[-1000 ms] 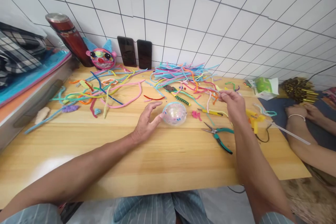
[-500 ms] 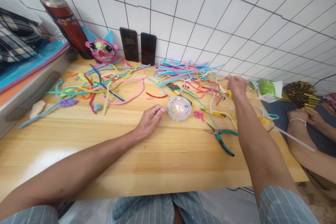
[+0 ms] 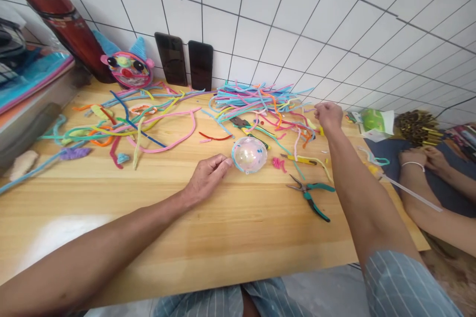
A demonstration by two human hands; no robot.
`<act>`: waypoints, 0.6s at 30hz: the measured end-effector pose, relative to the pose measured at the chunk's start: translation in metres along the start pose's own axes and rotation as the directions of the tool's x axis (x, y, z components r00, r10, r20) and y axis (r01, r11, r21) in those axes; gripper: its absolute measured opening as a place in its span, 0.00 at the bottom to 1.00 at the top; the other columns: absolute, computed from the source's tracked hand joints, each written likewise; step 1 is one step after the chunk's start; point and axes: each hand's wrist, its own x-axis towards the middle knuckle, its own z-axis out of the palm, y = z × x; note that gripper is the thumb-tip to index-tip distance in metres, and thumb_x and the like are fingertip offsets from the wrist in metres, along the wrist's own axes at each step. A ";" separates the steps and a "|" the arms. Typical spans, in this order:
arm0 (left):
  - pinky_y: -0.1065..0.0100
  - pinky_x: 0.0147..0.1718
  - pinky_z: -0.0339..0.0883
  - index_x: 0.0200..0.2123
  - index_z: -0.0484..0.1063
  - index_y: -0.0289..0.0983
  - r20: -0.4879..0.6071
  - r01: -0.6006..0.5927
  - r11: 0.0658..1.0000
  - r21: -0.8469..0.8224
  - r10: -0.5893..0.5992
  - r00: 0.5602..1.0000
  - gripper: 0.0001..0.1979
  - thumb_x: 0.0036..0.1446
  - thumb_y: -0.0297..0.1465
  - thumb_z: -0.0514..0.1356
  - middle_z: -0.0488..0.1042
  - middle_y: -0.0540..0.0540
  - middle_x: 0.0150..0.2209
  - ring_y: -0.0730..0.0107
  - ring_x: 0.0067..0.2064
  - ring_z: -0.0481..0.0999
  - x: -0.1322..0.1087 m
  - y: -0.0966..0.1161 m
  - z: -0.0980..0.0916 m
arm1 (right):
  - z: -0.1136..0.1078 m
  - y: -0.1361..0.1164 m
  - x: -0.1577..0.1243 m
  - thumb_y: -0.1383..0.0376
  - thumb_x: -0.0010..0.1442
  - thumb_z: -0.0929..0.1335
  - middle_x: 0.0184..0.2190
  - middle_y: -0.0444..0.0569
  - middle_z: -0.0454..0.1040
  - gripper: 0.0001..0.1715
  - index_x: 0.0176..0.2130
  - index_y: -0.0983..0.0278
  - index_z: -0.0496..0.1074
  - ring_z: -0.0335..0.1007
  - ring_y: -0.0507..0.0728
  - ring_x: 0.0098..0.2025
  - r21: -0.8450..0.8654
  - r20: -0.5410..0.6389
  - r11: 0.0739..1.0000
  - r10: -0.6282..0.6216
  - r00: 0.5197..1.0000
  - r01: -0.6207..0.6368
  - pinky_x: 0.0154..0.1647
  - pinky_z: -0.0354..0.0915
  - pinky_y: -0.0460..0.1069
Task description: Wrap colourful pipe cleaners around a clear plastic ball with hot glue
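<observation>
My left hand [image 3: 210,176] is closed, thumb and fingers pinching the left edge of a clear plastic dome [image 3: 252,155]. A light blue strand runs along the dome's left rim, and small coloured specks show on it. Farther back on the right, my right hand [image 3: 329,116] has its fingers pinched together beside the pile of pipe cleaners [image 3: 253,99]. What those fingers hold, if anything, is too small to make out. Between my arms lie teal-handled pliers [image 3: 309,193], a yellow craft knife [image 3: 300,159] and a pink curled pipe cleaner piece [image 3: 278,164].
Loose pipe cleaners [image 3: 163,146] spread over the left of the table. Against the tiled wall stand two phones [image 3: 170,59], a decorated face ball [image 3: 130,72] and a red flask [image 3: 70,34]. At right, another person's hands [image 3: 414,156] rest near a glue gun [image 3: 372,169].
The view has shifted slightly, so objects sit a little farther left in it. Both hands keep nearly the same places and grips; the dome stays at my left fingertips.
</observation>
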 end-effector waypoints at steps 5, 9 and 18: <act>0.67 0.31 0.58 0.26 0.65 0.40 0.004 -0.012 1.000 0.012 0.012 1.000 0.23 0.69 0.47 0.58 0.64 0.54 0.23 0.73 0.27 0.62 0.000 -0.002 0.000 | 0.010 -0.008 0.000 0.65 0.63 0.72 0.42 0.58 0.88 0.10 0.41 0.62 0.86 0.81 0.65 0.46 -0.203 0.056 0.979 0.017 0.998 -0.005 0.53 0.74 0.58; 0.67 0.32 0.58 0.26 0.66 0.40 0.013 -0.020 1.000 0.014 0.020 1.000 0.22 0.70 0.45 0.58 0.63 0.55 0.23 0.73 0.27 0.62 0.000 -0.003 0.000 | 0.022 -0.018 -0.007 0.65 0.63 0.72 0.44 0.59 0.89 0.11 0.40 0.62 0.87 0.81 0.67 0.50 -0.309 0.161 0.949 -0.014 0.987 0.064 0.55 0.71 0.57; 0.66 0.33 0.57 0.25 0.64 0.40 0.029 -0.019 1.000 0.005 0.018 0.999 0.23 0.71 0.45 0.57 0.63 0.54 0.24 0.72 0.29 0.61 0.001 -0.003 0.001 | 0.044 -0.029 -0.026 0.60 0.63 0.76 0.37 0.49 0.87 0.07 0.37 0.60 0.85 0.78 0.58 0.40 -0.274 0.449 0.915 -0.151 0.880 0.296 0.45 0.68 0.51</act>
